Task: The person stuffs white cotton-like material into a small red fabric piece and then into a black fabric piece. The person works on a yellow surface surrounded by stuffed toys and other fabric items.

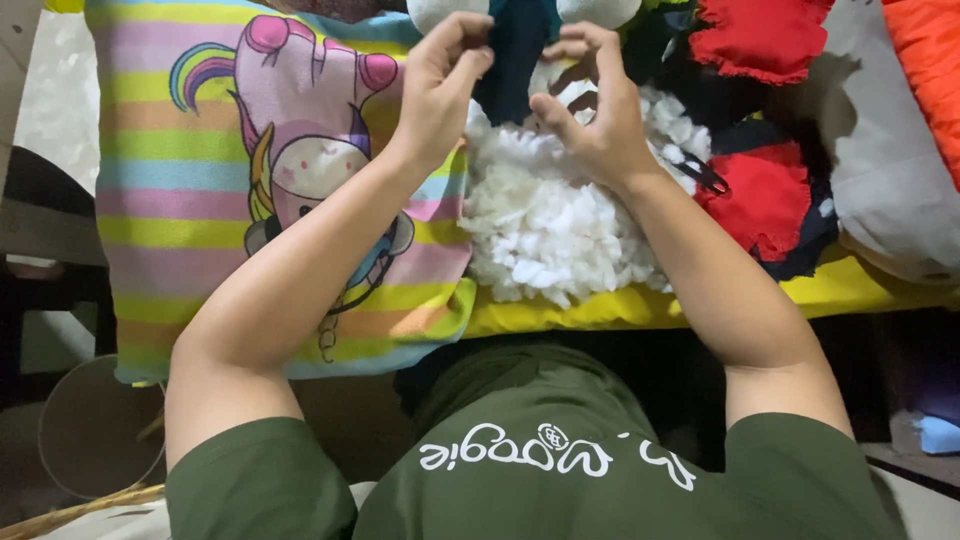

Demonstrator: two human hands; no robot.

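Up at the far edge of the view, your left hand (440, 85) pinches the edge of a dark teal fabric piece (515, 55), fingers closed on the cloth. Your right hand (590, 100) has its fingers curled and pressed into the top of a heap of white stuffing (555, 225), with a tuft of it in its grip as far as the view shows. The stuffing lies just below the teal piece, spread over a yellow cloth (600, 305) (the heap touches the striped unicorn pillow (200, 180) at its left edge). Red and dark fabric scraps (765, 195) sit to the right of the heap, with what looks like a pair of scissors (705, 175) on them. Judging by the size of the heap, most of the filling is still outside the teal piece, so the work looks to be at an early or middle stage.
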